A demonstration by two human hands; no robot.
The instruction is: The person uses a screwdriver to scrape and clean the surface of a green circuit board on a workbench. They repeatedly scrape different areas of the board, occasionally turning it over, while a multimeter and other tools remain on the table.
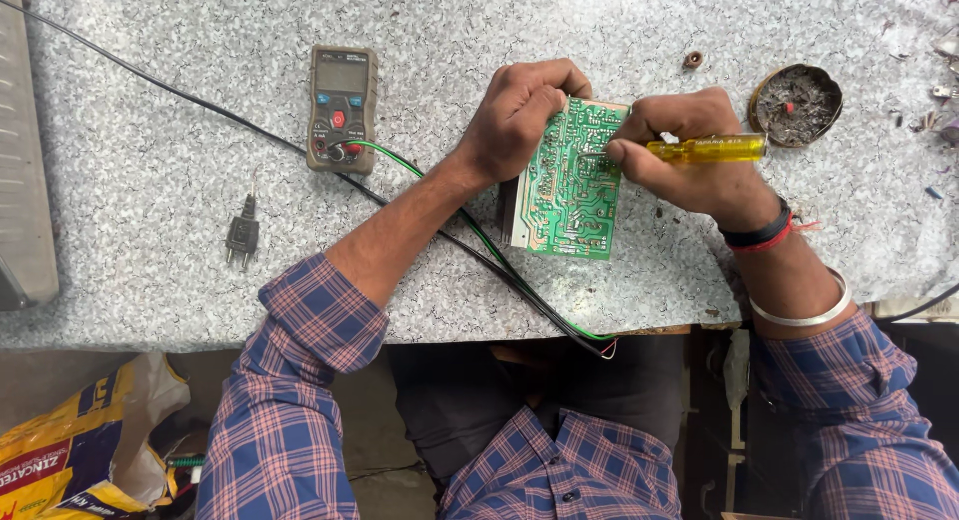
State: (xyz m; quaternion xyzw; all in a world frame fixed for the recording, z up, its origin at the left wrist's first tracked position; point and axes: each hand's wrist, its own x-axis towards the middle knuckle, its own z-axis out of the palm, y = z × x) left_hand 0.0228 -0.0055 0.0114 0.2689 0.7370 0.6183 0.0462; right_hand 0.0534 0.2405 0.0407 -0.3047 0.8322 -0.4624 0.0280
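Two hands work one green circuit board (571,180), which lies tilted on the speckled grey table (150,200). The left hand (519,115) clamps its upper edge, apparently to steady it, while the right hand (689,150) grips a translucent yellow-handled screwdriver (709,148), tip on the solder side. Beyond sit a boxy multimeter (342,108) and a round, debris-filled tin lid (795,104).

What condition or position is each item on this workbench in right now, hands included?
Green printed circuit board: tilted up on edge, solder side showing, gripped at its top corner.
Left hand: closed on the board.
Right hand: closed on a yellow-handled screwdriver, tip against the board.
Grey-brown handheld multimeter: lying flat, screen blank, leads plugged in.
Black two-pin plug: unplugged, lying loose.
Round metal tin: open, holding dark debris.
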